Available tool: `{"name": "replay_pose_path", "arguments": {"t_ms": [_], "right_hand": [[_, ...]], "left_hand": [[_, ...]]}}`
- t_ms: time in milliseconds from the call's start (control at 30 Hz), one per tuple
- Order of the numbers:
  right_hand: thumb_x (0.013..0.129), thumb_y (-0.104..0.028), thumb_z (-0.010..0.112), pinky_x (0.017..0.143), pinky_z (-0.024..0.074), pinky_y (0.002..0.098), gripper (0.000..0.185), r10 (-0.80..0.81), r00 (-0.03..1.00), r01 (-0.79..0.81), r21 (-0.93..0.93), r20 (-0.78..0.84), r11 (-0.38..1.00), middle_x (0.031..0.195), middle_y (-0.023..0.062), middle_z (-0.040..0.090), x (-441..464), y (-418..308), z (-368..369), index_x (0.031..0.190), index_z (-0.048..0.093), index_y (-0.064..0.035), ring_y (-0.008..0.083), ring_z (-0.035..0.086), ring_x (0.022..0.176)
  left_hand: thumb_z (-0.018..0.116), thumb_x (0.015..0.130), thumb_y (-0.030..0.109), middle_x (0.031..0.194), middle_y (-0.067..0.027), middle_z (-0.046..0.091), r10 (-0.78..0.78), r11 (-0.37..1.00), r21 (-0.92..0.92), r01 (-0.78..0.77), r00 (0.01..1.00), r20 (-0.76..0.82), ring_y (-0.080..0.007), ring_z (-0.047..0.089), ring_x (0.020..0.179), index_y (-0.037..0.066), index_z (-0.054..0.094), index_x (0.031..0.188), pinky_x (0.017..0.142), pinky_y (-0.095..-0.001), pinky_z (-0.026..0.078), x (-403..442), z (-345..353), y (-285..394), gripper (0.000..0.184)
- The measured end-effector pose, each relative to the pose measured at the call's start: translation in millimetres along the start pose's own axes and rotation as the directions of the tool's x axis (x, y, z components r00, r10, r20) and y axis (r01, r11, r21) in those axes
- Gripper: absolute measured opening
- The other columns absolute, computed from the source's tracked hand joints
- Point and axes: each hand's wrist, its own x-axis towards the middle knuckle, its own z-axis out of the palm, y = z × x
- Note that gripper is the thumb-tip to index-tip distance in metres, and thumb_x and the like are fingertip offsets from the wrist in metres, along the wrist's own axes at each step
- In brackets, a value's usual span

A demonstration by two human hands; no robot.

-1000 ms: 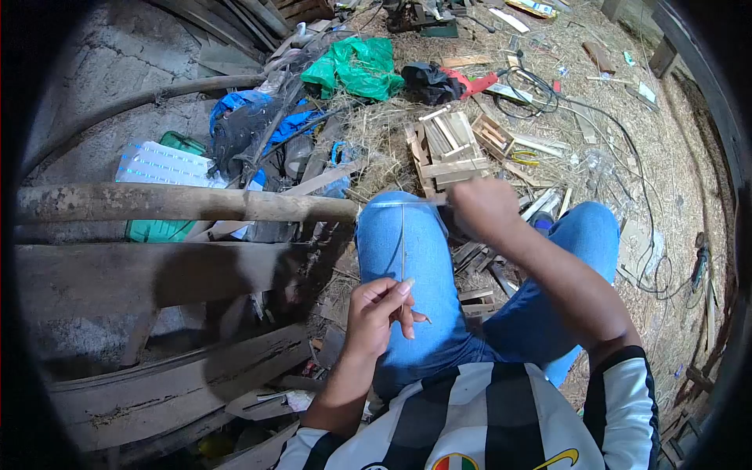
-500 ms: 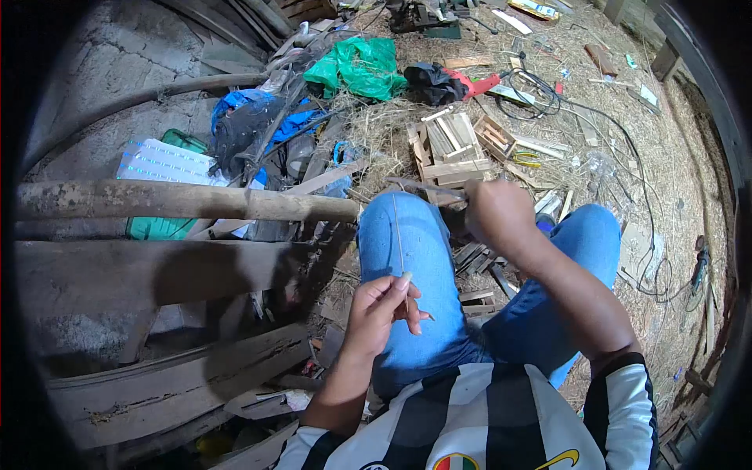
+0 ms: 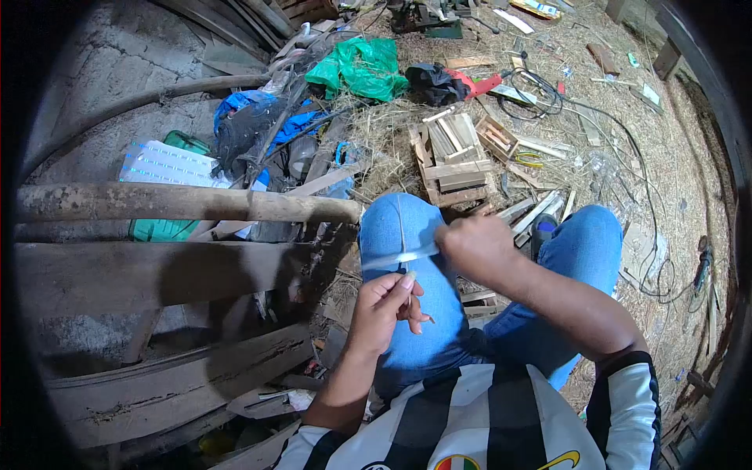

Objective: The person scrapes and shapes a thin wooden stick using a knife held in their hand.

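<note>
My left hand (image 3: pixel 382 307) is closed over my bent left knee, pinching a thin, pale stick (image 3: pixel 402 223) between thumb and forefinger. The stick lies along the blue jeans (image 3: pixel 439 305), its far end near the top of the knee. Wrapped round a handle that its fingers hide, my right hand (image 3: pixel 482 247) grips a knife. The knife's blade (image 3: pixel 398 258), slightly blurred, points left and crosses the stick just beyond my left fingertips. Whether the edge touches the stick I cannot tell.
A wooden rail (image 3: pixel 188 202) and planks (image 3: pixel 157 274) stand close on my left. Ahead lie slatted wooden crates (image 3: pixel 454 160), yellow-handled pliers (image 3: pixel 529 160), a green plastic bag (image 3: pixel 360 69) and a red tool (image 3: pixel 479 84). A black cable (image 3: pixel 638 160) runs along the straw-strewn ground at right.
My right hand has come down and toward me, bringing the knife from beyond the knee to just ahead of my left fingers. My left hand has stayed nearly still, pinching the stick.
</note>
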Motion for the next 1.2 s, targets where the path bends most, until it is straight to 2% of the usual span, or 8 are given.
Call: {"name": "replay_pose_path", "arguments": {"t_ms": [233,367,500,633,733,900,1033,1200], "right_hand": [[0.085,-0.019,0.064,0.056,0.0604,0.0454,0.015,0.053,0.998,-0.054,-0.044,-0.026,0.998,0.078,0.0154,0.075,3,0,-3,0.079,0.072,-0.0084,0.0303,0.077,0.070],[0.084,-0.019,0.065,0.054,0.0587,0.0445,0.010,-0.097,0.994,0.094,-0.053,-0.058,0.994,0.073,0.0117,0.072,-6,-6,8,0.080,0.069,-0.0108,0.0296,0.074,0.063],[0.083,-0.020,0.066,0.054,0.0585,0.0455,0.010,0.081,0.985,-0.091,-0.061,-0.153,0.994,0.070,0.0124,0.072,9,11,7,0.078,0.070,-0.0114,0.0307,0.074,0.063],[0.086,-0.018,0.063,0.062,0.0615,0.0471,0.016,-0.017,0.998,0.021,-0.065,0.056,0.998,0.079,0.0152,0.075,6,-1,-2,0.083,0.074,-0.0080,0.0325,0.076,0.072],[0.086,-0.018,0.063,0.066,0.0620,0.0468,0.016,0.116,0.993,-0.116,0.008,0.017,0.993,0.079,0.0159,0.075,22,18,-4,0.082,0.075,-0.0085,0.0340,0.076,0.074],[0.084,-0.019,0.066,0.067,0.0616,0.0496,0.015,-0.020,0.995,0.022,-0.015,0.102,1.000,0.080,0.0175,0.075,18,7,-6,0.084,0.077,-0.0083,0.0352,0.076,0.076],[0.083,-0.017,0.065,0.069,0.0616,0.0495,0.014,0.229,0.971,-0.227,-0.035,0.071,0.973,0.082,0.0187,0.075,30,24,-15,0.085,0.076,-0.0082,0.0344,0.077,0.078],[0.082,-0.018,0.065,0.060,0.0594,0.0462,0.011,-0.014,1.000,0.014,-0.007,0.022,1.000,0.075,0.0139,0.072,-4,-5,-5,0.080,0.071,-0.0093,0.0320,0.075,0.070]], "left_hand": [[0.063,0.104,0.021,0.062,-0.0092,0.061,0.088,0.996,0.045,-0.083,0.989,-0.118,-0.0170,0.059,0.046,-0.005,0.064,0.088,0.055,-0.0318,0.059,-2,8,-4,0.031],[0.063,0.104,0.021,0.061,-0.0088,0.061,0.088,0.996,0.040,-0.085,0.991,-0.099,-0.0164,0.059,0.045,-0.006,0.063,0.087,0.055,-0.0316,0.058,-4,8,-5,0.032],[0.062,0.105,0.022,0.061,-0.0085,0.061,0.093,0.995,0.050,-0.088,0.991,-0.098,-0.0161,0.059,0.045,-0.006,0.063,0.086,0.056,-0.0312,0.059,-6,8,-6,0.033],[0.061,0.105,0.022,0.060,-0.0082,0.061,0.076,0.995,0.075,-0.070,0.994,-0.083,-0.0163,0.059,0.045,-0.006,0.063,0.086,0.058,-0.0316,0.059,-6,8,-3,0.034],[0.061,0.105,0.021,0.060,-0.0082,0.061,0.084,0.995,0.052,-0.080,0.993,-0.080,-0.0164,0.060,0.045,-0.005,0.063,0.085,0.059,-0.0316,0.059,-7,7,-5,0.033],[0.059,0.106,0.023,0.060,-0.0083,0.061,0.065,0.997,0.037,-0.063,0.996,-0.057,-0.0162,0.059,0.045,-0.005,0.063,0.088,0.060,-0.0323,0.060,-5,4,-3,0.033],[0.058,0.107,0.026,0.061,-0.0079,0.061,0.056,0.998,0.024,-0.056,0.998,-0.018,-0.0156,0.059,0.046,-0.004,0.062,0.093,0.062,-0.0332,0.060,-7,0,-3,0.034],[0.058,0.107,0.029,0.064,-0.0069,0.061,0.012,0.999,-0.044,-0.013,1.000,-0.023,-0.0148,0.061,0.050,-0.004,0.062,0.098,0.063,-0.0327,0.061,-3,2,2,0.034]]}}
